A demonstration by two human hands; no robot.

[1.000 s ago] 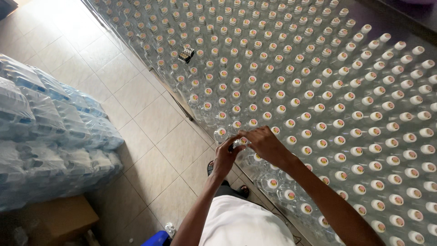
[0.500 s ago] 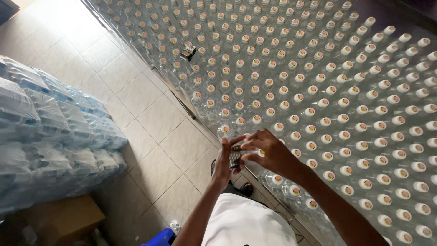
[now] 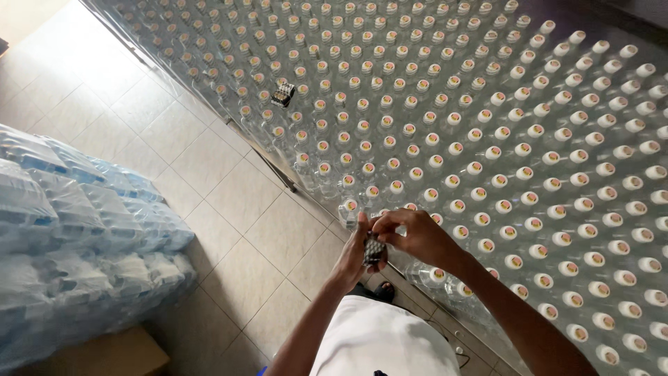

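Small dark object (image 3: 374,248), perhaps a stamp, between both hands (image 3: 390,244)

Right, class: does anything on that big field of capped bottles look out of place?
Yes: a small dark object lies on top of the capped bottles, breaking their even rows. A similar dark piece is held between both hands at the near edge.

We are looking at a small dark strip (image 3: 374,248) with rows of pale dots, standing upright and partly hidden. It is being pinched between our left hand (image 3: 356,256) and right hand (image 3: 416,237), just beside the near edge of the packed clear bottles (image 3: 487,167) with white caps.
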